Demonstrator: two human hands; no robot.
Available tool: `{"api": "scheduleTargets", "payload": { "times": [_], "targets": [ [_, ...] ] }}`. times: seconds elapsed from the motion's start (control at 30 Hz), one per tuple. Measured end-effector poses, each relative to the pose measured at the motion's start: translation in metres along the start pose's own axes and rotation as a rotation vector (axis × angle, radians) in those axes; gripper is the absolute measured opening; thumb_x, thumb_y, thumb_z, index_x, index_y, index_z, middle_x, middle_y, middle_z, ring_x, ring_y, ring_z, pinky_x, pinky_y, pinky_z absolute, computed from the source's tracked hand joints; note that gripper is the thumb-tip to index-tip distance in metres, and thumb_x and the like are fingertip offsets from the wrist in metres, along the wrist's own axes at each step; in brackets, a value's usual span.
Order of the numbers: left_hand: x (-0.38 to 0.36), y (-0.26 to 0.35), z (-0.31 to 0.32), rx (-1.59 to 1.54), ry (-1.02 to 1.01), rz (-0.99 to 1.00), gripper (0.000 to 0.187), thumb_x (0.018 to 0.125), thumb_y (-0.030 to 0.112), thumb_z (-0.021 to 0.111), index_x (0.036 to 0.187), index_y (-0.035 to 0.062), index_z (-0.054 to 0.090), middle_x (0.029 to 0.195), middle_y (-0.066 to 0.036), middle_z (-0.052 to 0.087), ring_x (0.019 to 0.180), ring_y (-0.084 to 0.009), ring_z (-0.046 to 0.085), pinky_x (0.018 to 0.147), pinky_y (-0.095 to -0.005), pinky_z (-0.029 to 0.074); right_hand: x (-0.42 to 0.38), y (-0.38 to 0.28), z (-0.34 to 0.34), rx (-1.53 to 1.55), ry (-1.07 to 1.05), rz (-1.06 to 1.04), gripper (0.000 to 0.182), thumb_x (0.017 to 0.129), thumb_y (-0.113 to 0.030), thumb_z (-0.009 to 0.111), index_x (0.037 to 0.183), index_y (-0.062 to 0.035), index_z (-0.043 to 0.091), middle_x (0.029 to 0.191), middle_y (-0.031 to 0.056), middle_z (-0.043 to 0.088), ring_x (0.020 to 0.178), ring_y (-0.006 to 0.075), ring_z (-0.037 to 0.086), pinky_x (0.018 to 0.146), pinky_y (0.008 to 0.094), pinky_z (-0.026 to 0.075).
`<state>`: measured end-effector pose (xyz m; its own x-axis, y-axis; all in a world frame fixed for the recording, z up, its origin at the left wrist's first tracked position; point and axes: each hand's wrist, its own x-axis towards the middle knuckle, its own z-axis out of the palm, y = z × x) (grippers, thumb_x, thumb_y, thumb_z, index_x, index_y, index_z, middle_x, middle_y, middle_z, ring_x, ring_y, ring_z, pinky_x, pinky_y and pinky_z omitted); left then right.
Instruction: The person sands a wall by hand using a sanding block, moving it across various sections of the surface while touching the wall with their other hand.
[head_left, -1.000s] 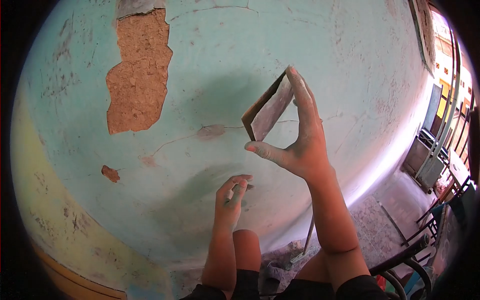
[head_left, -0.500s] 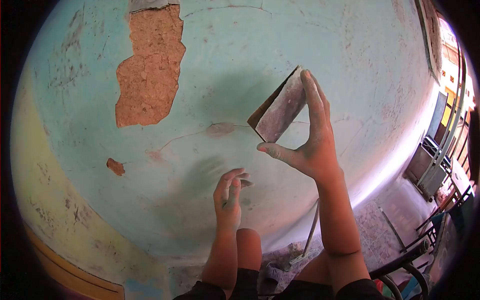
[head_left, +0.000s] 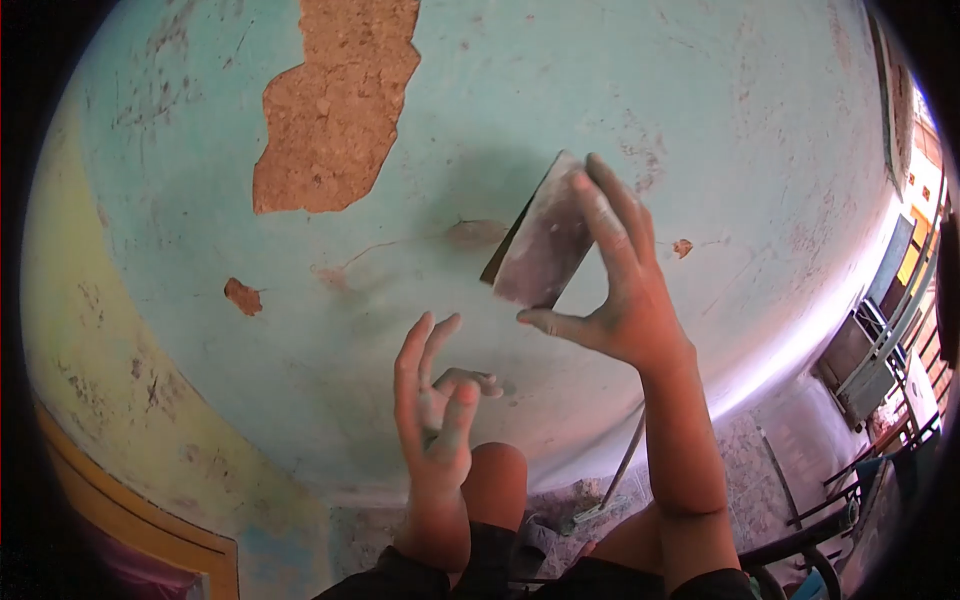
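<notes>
Right hand (head_left: 625, 300) pinched sandpaper block (head_left: 540, 245) against turquoise wall (head_left: 700, 130), frame centre | left hand (head_left: 432, 400) lower centre, fingers spread, empty

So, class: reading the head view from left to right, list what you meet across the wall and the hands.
Small bare spot in the paint → large patch of missing plaster → left hand → sanding pad → right hand → small chip in the paint.
</notes>
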<state>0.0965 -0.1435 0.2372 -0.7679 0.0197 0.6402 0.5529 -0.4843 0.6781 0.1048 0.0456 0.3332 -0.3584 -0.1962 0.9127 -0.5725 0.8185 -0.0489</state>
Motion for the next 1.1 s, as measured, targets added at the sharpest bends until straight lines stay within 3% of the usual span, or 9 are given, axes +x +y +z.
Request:
{"api": "scheduleTargets", "payload": {
  "times": [0.13, 0.5, 0.57, 0.7, 0.87, 1.0, 1.07, 1.1],
  "targets": [
    [0.000, 0.004, -0.001, 0.109, 0.019, 0.055, 0.081, 0.089, 0.039, 0.066, 0.147, -0.0013, 0.027, 0.136, -0.029, 0.044, 0.073, -0.0202, 0.062, 0.075, -0.0340, 0.052, -0.004, -0.010, 0.016, -0.036, -0.128, -0.055, 0.105, 0.052, -0.021, 0.090, 0.146, -0.0263, 0.042, 0.151, 0.0211, 0.029, 0.131, 0.0444, 0.037, 0.104, 0.0505, 0.041],
    [0.004, 0.004, -0.009, 0.009, 0.113, 0.053, 0.079, 0.089, 0.038, 0.067, 0.147, 0.0000, 0.029, 0.133, -0.024, 0.049, 0.074, -0.0183, 0.061, 0.073, -0.0326, 0.052, -0.005, -0.009, 0.025, 0.050, -0.104, -0.127, 0.104, 0.048, -0.022, 0.091, 0.142, -0.0240, 0.047, 0.150, 0.0203, 0.033, 0.128, 0.0446, 0.040, 0.102, 0.0515, 0.043],
    [0.002, 0.004, -0.011, -0.043, -0.030, -0.079, 0.076, 0.089, 0.034, 0.067, 0.147, -0.0001, 0.030, 0.131, -0.024, 0.051, 0.074, -0.0185, 0.061, 0.072, -0.0314, 0.051, -0.006, -0.010, 0.027, 0.051, -0.103, -0.158, 0.104, 0.047, -0.022, 0.092, 0.141, -0.0232, 0.048, 0.149, 0.0209, 0.033, 0.128, 0.0446, 0.040, 0.102, 0.0520, 0.043],
    [-0.001, 0.006, -0.011, -0.063, -0.059, -0.050, 0.079, 0.089, 0.031, 0.067, 0.148, -0.0005, 0.026, 0.129, -0.025, 0.052, 0.074, -0.0188, 0.061, 0.071, -0.0298, 0.051, -0.007, -0.009, 0.032, 0.046, -0.089, -0.196, 0.105, 0.045, -0.022, 0.092, 0.141, -0.0217, 0.048, 0.149, 0.0226, 0.034, 0.128, 0.0451, 0.040, 0.102, 0.0535, 0.042],
    [0.001, 0.024, -0.014, -0.320, -0.232, -0.249, 0.089, 0.087, 0.033, 0.069, 0.152, 0.0012, 0.017, 0.127, -0.028, 0.053, 0.071, -0.0190, 0.062, 0.071, -0.0316, 0.051, -0.006, -0.005, 0.022, 0.145, -0.135, -0.174, 0.107, 0.043, -0.023, 0.092, 0.140, -0.0191, 0.049, 0.148, 0.0232, 0.035, 0.129, 0.0451, 0.040, 0.102, 0.0532, 0.042],
    [0.008, -0.002, -0.017, -0.283, -0.128, -0.096, 0.084, 0.089, 0.032, 0.067, 0.152, 0.0018, 0.020, 0.130, -0.027, 0.052, 0.073, -0.0188, 0.062, 0.077, -0.0331, 0.050, -0.006, 0.020, 0.012, 0.041, 0.002, -0.156, 0.110, 0.040, -0.024, 0.092, 0.141, -0.0173, 0.048, 0.147, 0.0242, 0.037, 0.128, 0.0443, 0.041, 0.102, 0.0527, 0.041],
    [0.013, -0.017, -0.016, 0.045, 0.041, 0.026, 0.079, 0.091, 0.030, 0.065, 0.151, 0.0024, 0.022, 0.134, -0.025, 0.050, 0.079, -0.0179, 0.061, 0.085, -0.0334, 0.047, -0.011, 0.035, 0.013, -0.056, 0.034, -0.149, 0.110, 0.040, -0.025, 0.091, 0.141, -0.0183, 0.047, 0.147, 0.0243, 0.037, 0.127, 0.0444, 0.041, 0.102, 0.0533, 0.039],
    [0.015, -0.026, -0.017, 0.105, 0.050, 0.041, 0.074, 0.092, 0.026, 0.063, 0.151, 0.0024, 0.024, 0.139, -0.023, 0.047, 0.100, -0.0212, 0.059, 0.094, -0.0352, 0.044, -0.016, 0.044, 0.016, -0.177, 0.068, -0.138, 0.108, 0.042, -0.026, 0.091, 0.141, -0.0187, 0.047, 0.146, 0.0246, 0.037, 0.127, 0.0446, 0.041, 0.102, 0.0546, 0.039]
  ]
}}
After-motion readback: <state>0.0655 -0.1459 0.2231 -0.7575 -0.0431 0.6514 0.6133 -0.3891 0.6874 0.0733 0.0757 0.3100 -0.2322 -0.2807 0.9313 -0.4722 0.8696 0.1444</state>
